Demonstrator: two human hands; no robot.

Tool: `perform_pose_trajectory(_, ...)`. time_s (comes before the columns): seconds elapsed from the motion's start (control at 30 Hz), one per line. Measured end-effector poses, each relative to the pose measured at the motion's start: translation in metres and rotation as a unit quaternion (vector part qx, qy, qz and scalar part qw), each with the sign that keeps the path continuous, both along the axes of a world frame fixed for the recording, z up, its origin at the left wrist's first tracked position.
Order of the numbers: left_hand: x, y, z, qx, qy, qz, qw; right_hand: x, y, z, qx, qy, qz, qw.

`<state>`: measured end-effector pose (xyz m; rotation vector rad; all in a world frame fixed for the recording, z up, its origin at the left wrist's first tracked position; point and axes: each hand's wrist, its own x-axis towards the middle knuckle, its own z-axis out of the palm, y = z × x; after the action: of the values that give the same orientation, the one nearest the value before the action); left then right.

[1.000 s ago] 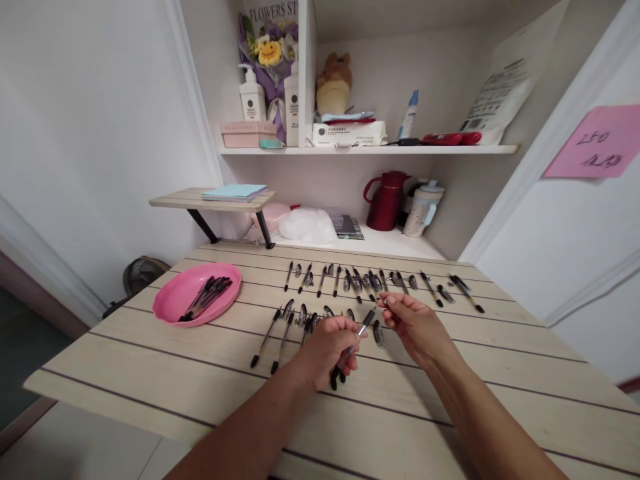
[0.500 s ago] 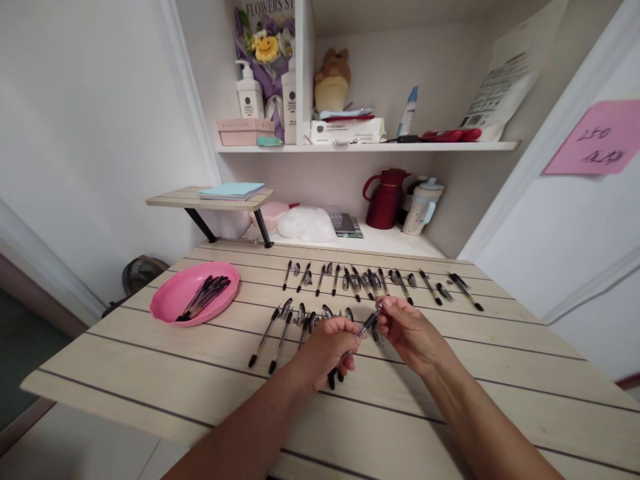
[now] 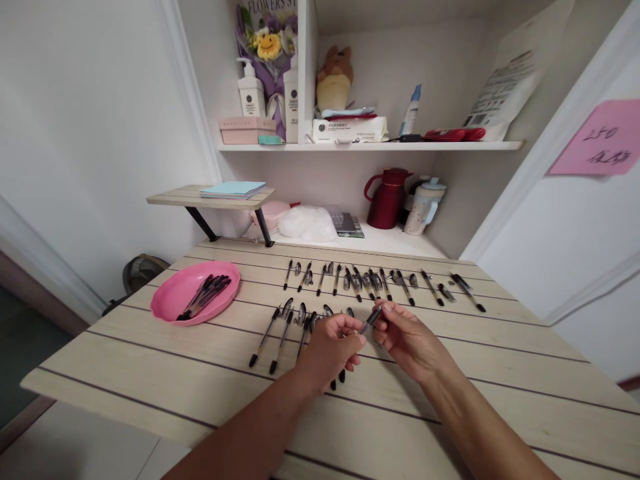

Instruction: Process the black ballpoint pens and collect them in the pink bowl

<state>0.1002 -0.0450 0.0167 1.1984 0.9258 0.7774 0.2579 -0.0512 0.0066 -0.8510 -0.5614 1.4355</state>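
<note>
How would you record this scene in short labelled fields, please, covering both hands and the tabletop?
Left hand: gripping a black pen by its barrel
Right hand: pinching the pen's far end
Tabletop: two rows of pens with separate caps; front row partly hidden
Pink dish: holds a bunch of black pens
Back ledge: red jug beside lidded tumbler

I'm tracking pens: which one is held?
The pen between the left hand and right hand; the other pens lie on the tabletop or in the pink dish.
</note>
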Motion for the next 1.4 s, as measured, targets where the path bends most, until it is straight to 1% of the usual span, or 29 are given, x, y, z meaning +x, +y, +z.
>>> perform_pose_trajectory(0.17,0.0017,-0.0010,-0.0041,0.043,0.017,0.020,0.999,-0.0012,-0.0014,0.0001,0.003,-0.022,0.003,1.000)
perform_pose_trajectory(0.33,0.0036,-0.0020,-0.0089,0.121,0.046,0.070,0.989,-0.0030,-0.0022,0.0004,0.019,-0.084,-0.010,0.996)
perform_pose_trajectory(0.4,0.0043,-0.0024,-0.0091,0.143,0.056,0.079,0.985,-0.0033,-0.0025,0.0014,0.025,-0.110,-0.018,0.993)
perform_pose_trajectory(0.47,0.0049,-0.0028,-0.0078,0.135,0.050,0.076,0.987,-0.0027,-0.0033,0.0038,0.029,-0.121,-0.017,0.992)
perform_pose_trajectory(0.6,0.0055,-0.0042,-0.0027,0.070,0.013,0.059,0.996,0.0012,-0.0048,0.0088,0.040,-0.098,0.032,0.994)
perform_pose_trajectory(0.7,0.0056,-0.0052,-0.0007,0.050,0.000,0.056,0.997,0.0038,-0.0038,0.0070,0.040,-0.104,0.027,0.993)
perform_pose_trajectory(0.83,0.0061,-0.0053,-0.0021,0.059,0.001,0.050,0.997,0.0036,-0.0022,0.0024,0.034,-0.097,0.015,0.995)
perform_pose_trajectory(1.0,0.0060,-0.0052,-0.0018,0.063,0.007,0.046,0.997,0.0024,-0.0042,0.0048,0.045,-0.087,0.058,0.993)
perform_pose_trajectory(1.17,0.0060,-0.0061,0.0000,0.051,0.005,0.045,0.998,0.0029,-0.0026,0.0017,0.040,-0.117,0.011,0.992)
perform_pose_trajectory(1.33,0.0060,-0.0057,-0.0011,0.060,0.012,0.049,0.997,0.0032,-0.0033,0.0032,0.035,-0.095,0.061,0.993)
perform_pose_trajectory(1.4,0.0060,-0.0053,-0.0020,0.067,0.016,0.049,0.996,0.0033,-0.0035,0.0035,0.039,-0.088,0.054,0.994)
